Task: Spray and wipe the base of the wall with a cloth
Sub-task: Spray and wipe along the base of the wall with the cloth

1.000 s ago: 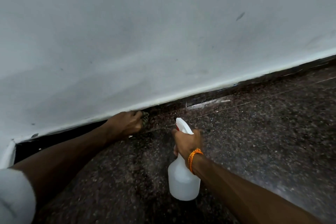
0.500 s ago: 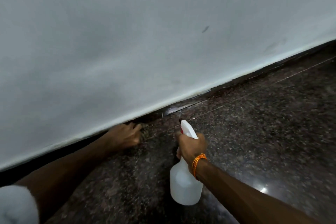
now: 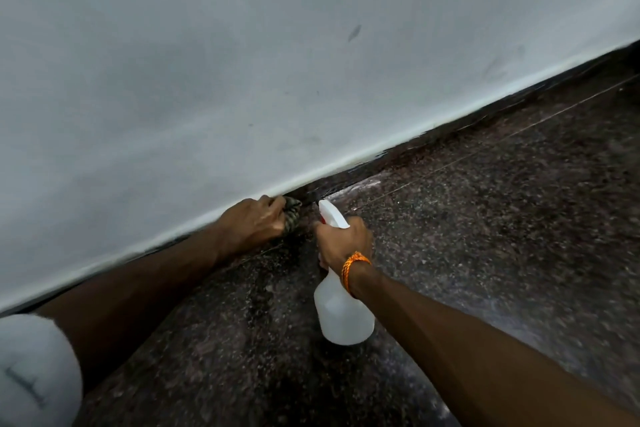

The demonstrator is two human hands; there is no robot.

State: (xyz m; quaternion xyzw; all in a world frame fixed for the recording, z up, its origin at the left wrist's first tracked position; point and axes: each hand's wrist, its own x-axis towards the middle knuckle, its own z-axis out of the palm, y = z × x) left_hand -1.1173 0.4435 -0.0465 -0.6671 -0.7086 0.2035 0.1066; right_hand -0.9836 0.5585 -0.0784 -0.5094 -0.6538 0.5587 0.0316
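Note:
My left hand (image 3: pixel 254 220) grips a dark patterned cloth (image 3: pixel 292 213) and holds it against the dark skirting strip (image 3: pixel 433 142) at the base of the white wall (image 3: pixel 242 62). Just to its right, my right hand (image 3: pixel 343 243) holds the neck of a white translucent spray bottle (image 3: pixel 341 308). The bottle's nozzle (image 3: pixel 327 210) points toward the skirting beside the cloth. An orange thread band circles my right wrist. Most of the cloth is hidden under my left fingers.
Dark speckled granite floor (image 3: pixel 485 236) fills the lower right, with a pale streak (image 3: pixel 353 189) near the wall base ahead of the nozzle. A white sleeve (image 3: pixel 34 371) shows at the bottom left. Faint smudges mark the wall.
The view has shifted along the wall. My left hand has slid right along the skirting and the cloth shows again. My right hand keeps the bottle close beside it.

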